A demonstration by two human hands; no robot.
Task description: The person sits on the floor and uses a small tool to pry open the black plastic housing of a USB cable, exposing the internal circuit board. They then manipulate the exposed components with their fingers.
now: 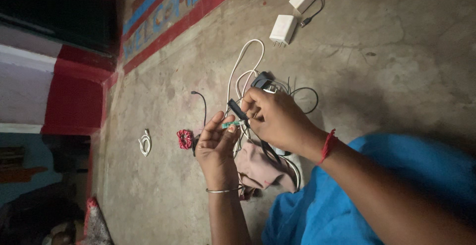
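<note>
The left hand (216,146) and the right hand (274,118) meet over the concrete floor (386,51), both pinching a small green strip (232,124) between their fingertips; what the strip is cannot be made out. The right hand also grips a black connector (237,109) on a dark cable, its far end hidden under the palm. Beneath the hands lies a tangle of white cable (243,64) and black cables (307,93), partly covered by the wrists, beside a pink cloth (255,168) that runs under the blue garment (322,210). Near the left hand sit a red scrunchie (184,139) and a small coiled white cable (144,143). Toward the floor's far edge lie white chargers (283,29), one cut off by the frame. The room's corner is too dark to read.
</note>
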